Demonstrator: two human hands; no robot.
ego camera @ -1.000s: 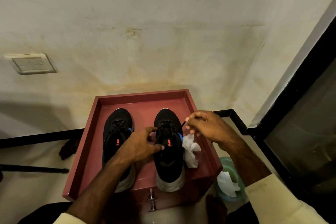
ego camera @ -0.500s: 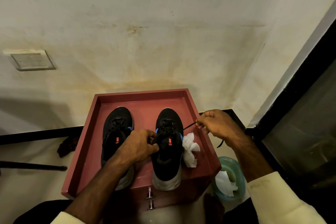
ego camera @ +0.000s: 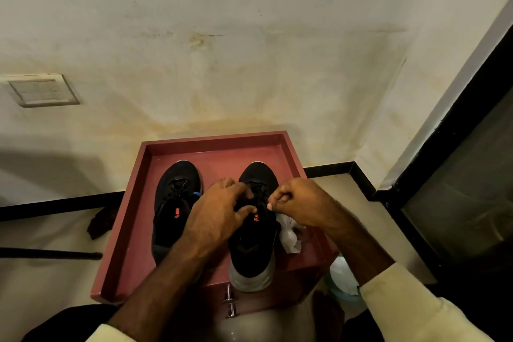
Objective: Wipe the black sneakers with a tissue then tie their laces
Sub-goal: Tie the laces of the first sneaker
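Presently, two black fabric sneakers (ego camera: 177, 189) side by side on maroon rimmed tabletop (ego camera: 216, 141), left hand (ego camera: 219, 214) and right hand (ego camera: 302, 203) over right-side sneaker (ego camera: 251, 247), each grip pinching its black laces (ego camera: 256, 187), crumpled white tissue (ego camera: 288, 239) just beside

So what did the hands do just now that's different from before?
The right hand, which had pulled a lace out sideways, came back in to the right sneaker, its fingers curled at the laces. The left hand kept pinching those laces and shifted slightly forward. The left sneaker, the tissue and the red tray stayed put.
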